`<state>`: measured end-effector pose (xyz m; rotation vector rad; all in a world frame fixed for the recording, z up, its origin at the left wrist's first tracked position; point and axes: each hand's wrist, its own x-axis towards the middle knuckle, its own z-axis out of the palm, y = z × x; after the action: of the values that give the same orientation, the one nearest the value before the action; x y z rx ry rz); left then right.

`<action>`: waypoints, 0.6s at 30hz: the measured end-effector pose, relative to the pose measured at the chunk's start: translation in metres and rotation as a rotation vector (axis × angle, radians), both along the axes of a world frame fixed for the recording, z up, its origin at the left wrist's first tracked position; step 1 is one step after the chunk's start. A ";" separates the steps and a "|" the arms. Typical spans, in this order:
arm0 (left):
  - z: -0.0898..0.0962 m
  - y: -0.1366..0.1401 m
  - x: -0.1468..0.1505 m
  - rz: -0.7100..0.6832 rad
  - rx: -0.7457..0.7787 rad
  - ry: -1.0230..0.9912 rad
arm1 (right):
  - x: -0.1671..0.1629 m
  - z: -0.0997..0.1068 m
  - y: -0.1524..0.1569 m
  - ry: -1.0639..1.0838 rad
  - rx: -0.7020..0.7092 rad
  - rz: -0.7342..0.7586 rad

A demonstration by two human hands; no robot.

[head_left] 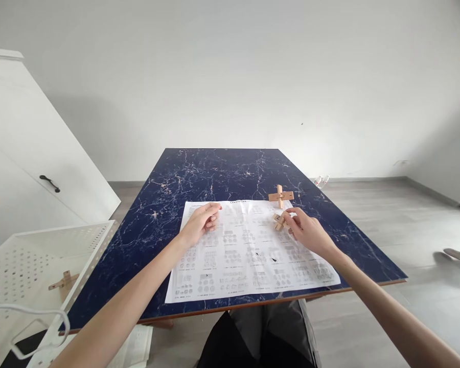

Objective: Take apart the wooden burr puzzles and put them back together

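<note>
A large printed instruction sheet (249,245), creased down the middle, lies on the dark blue table. My left hand (204,222) rests at the sheet's upper left, fingers curled in and nothing visible in them. At the sheet's upper right, my right hand (304,230) pinches a small wooden puzzle piece (278,222) with a dark mark on it; the fingertips cover part of it. Just beyond that hand, a cross-shaped wooden puzzle (280,196) sits at the sheet's top right corner, apart from the fingers.
The blue marbled table (210,171) reaches toward a pale wall. On the left stands a white perforated basket (95,237) with another wooden puzzle (65,281) and a white cable (26,308) in it. A white cabinet (30,138) is behind it.
</note>
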<state>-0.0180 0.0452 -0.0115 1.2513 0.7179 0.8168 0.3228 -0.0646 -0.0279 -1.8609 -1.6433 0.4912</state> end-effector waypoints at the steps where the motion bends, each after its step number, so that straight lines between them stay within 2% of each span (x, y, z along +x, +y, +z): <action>1: 0.000 -0.001 0.000 -0.001 0.025 0.023 | -0.004 0.000 -0.002 0.017 0.007 0.001; 8: 0.001 -0.023 0.011 0.000 0.299 0.189 | -0.058 0.014 -0.020 0.168 0.014 0.135; 11: 0.003 -0.032 0.014 -0.076 0.361 0.217 | -0.085 0.025 -0.023 0.222 0.033 0.209; 18: 0.010 -0.037 0.014 -0.365 0.344 0.177 | -0.118 0.038 -0.015 0.089 0.149 0.309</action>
<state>-0.0039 0.0082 -0.0015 1.7211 0.4767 0.5443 0.2045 -0.0792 0.0101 -1.4654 -1.8615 0.5544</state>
